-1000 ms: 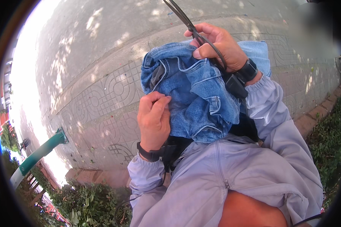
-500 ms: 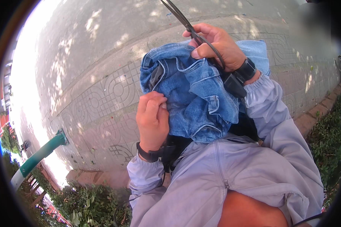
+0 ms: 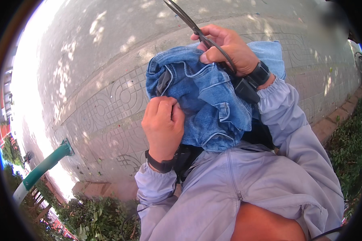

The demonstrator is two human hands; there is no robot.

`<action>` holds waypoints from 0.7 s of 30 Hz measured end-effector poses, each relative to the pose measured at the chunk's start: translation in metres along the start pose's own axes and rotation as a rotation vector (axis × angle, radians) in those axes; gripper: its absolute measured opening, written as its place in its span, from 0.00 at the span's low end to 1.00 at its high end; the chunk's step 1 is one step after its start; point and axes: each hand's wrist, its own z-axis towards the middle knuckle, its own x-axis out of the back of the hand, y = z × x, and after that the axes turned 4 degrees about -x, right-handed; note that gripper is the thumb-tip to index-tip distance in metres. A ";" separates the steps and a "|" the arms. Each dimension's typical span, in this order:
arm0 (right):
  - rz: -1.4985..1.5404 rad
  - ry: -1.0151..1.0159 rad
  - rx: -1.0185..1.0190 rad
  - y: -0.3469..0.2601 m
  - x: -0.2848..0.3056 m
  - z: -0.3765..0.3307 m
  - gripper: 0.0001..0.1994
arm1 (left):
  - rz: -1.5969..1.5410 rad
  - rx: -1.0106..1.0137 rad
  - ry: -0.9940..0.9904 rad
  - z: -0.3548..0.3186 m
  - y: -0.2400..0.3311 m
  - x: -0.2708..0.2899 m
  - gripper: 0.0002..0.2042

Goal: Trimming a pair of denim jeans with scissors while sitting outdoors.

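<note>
Blue jeans (image 3: 207, 90) are bunched in front of my lap, with the waistband, a belt loop and stitched seams showing. A bit of grey pocket lining (image 3: 163, 82) peeks out at the left. My left hand (image 3: 163, 122) is closed on the denim at its left edge, its fingertips hidden in the curl. At the top, my right hand (image 3: 229, 46) pinches the waistband between thumb and fingers. That hand also carries what look like dark scissors (image 3: 184, 17), a looped handle round the hand and the long blades directed up and away. Paler denim (image 3: 267, 54) lies beyond my right wrist.
Patterned paving (image 3: 120, 96) spreads beneath, edged by a brick kerb (image 3: 332, 120). A green and white curved rail (image 3: 46, 164) rises at the left. Shrubs (image 3: 92, 217) grow at the lower left and along the right. Black straps with small boxes circle both wrists.
My left hand has turned and curled further, its fingertips now tucked against the denim. My right hand, the scissors and the waistband have shifted slightly left.
</note>
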 end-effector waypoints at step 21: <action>-0.028 0.018 0.050 0.006 0.001 0.003 0.32 | -0.012 -0.037 -0.039 0.003 0.000 0.003 0.05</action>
